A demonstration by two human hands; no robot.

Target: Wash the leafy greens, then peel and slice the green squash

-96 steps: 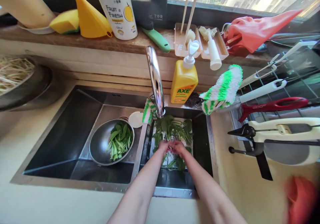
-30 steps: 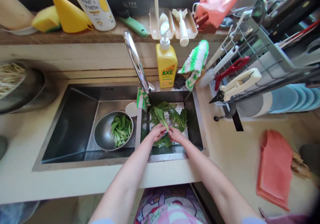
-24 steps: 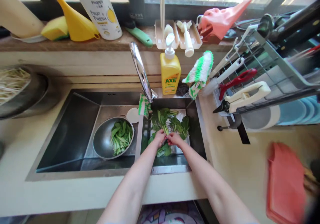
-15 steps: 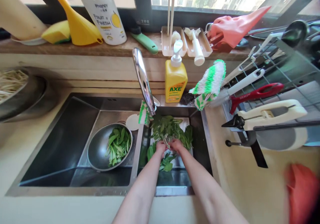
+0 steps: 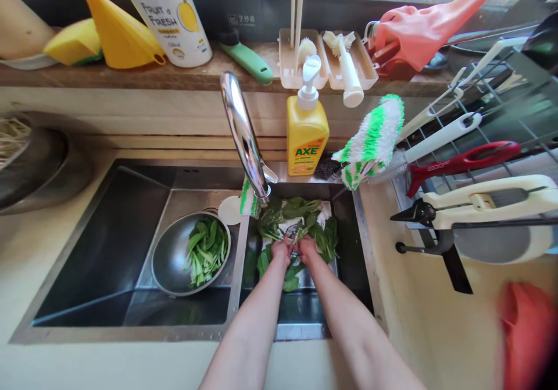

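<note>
Both of my hands are low in the right sink basin, close together under the faucet [image 5: 244, 134]. My left hand [image 5: 282, 250] has its fingers closed on leafy greens, and my right hand [image 5: 307, 248] grips greens just beside it. Loose leafy greens [image 5: 300, 207] lie around and beyond my fingers, with more leaves below them. In the left basin a metal bowl [image 5: 170, 259] stands tilted, with a bunch of cut greens [image 5: 208, 250] on its right side.
A yellow soap bottle [image 5: 307, 137] stands behind the right basin, beside a green-and-white cloth [image 5: 370, 137]. At the right, a wire rack [image 5: 475, 111] holds scissors and utensils. Metal pots [image 5: 41, 163] sit at the left. A red cloth-like item [image 5: 529, 332] lies at the lower right.
The camera view has shifted slightly. The greens between and beyond my hands have spread apart, showing more of the basin's middle. Both hands stay in the right basin.
</note>
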